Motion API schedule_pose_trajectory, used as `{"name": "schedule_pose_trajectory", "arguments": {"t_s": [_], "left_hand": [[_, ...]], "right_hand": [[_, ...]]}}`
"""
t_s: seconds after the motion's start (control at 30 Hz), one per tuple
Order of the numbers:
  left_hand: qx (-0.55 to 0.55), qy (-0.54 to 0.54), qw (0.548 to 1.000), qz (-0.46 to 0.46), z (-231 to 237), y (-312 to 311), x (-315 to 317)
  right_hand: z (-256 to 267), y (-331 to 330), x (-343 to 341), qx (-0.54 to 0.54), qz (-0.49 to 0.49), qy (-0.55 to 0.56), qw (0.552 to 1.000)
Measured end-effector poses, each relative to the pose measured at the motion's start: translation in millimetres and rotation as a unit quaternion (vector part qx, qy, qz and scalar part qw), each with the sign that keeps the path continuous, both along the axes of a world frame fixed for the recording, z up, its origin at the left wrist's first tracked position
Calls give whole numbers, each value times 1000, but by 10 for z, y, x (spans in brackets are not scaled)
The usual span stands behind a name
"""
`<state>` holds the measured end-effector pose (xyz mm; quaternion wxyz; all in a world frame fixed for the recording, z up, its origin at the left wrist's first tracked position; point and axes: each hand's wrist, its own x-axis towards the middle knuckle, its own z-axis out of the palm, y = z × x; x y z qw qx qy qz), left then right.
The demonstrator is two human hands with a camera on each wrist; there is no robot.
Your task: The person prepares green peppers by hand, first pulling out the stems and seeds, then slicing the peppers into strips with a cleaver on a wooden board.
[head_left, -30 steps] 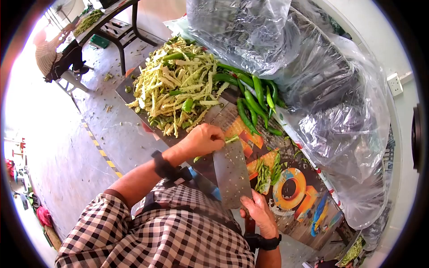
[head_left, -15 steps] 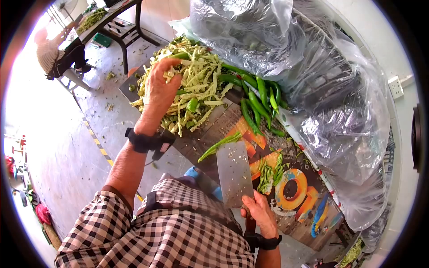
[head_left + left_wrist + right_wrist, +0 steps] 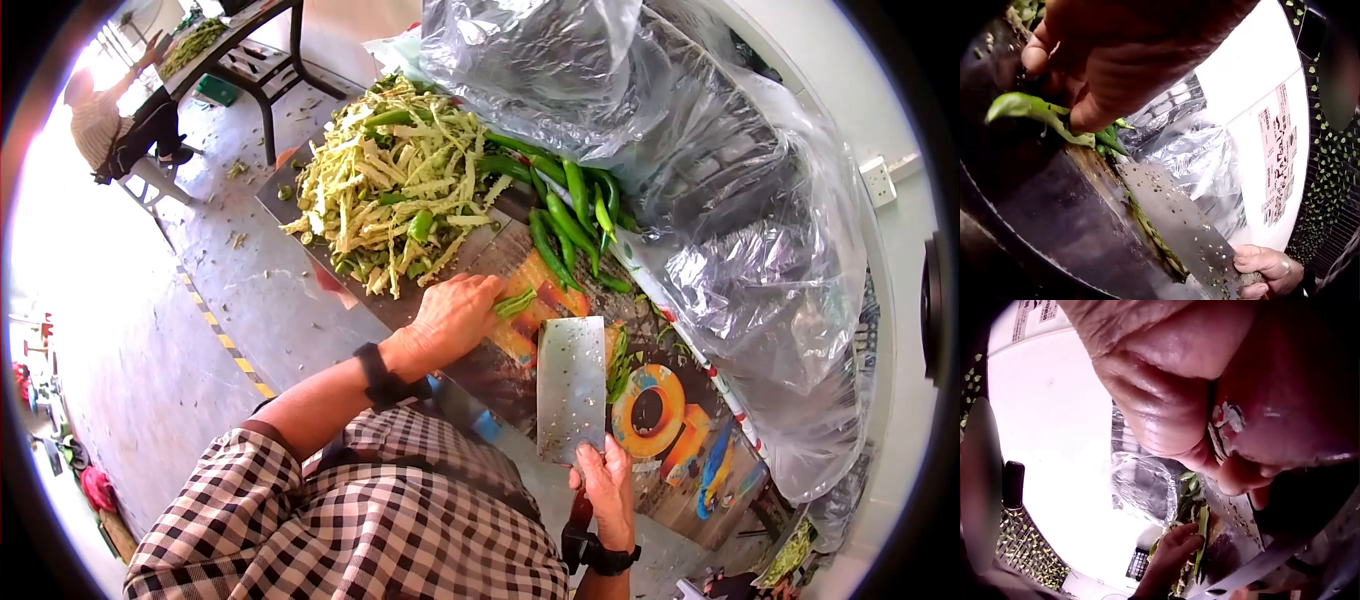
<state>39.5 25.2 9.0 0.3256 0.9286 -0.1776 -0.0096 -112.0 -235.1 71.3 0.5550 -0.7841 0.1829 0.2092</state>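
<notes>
My left hand pinches a slit green pepper low over the table, left of the cleaver. In the left wrist view the pepper sticks out from under the fingers. My right hand grips the handle of a broad cleaver, its blade flat side up and dotted with seeds. Beside the blade lie cut green strips. Above the left hand is a big heap of pale and green pepper strips. Whole green peppers lie right of the heap.
Clear plastic sheeting covers the table's far right side. A person sits at another table at upper left. A wall socket is at the right.
My left hand has come back from over the heap to the pepper lying by the cleaver and taken hold of it. The cleaver in my right hand has shifted right.
</notes>
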Motion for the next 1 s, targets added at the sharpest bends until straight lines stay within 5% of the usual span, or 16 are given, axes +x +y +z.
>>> {"name": "schedule_pose_trajectory", "arguments": {"t_s": [0.33, 0.73, 1.0], "left_hand": [[7, -87, 989, -119, 100, -144, 15], [-20, -159, 970, -183, -101, -141, -311], [-5, -170, 965, -200, -155, -151, -319]], "right_hand": [[-201, -135, -109, -126, -51, -89, 987], [-123, -10, -77, -356, 126, -190, 906], [-124, -1, -42, -285, 121, -132, 942]]}}
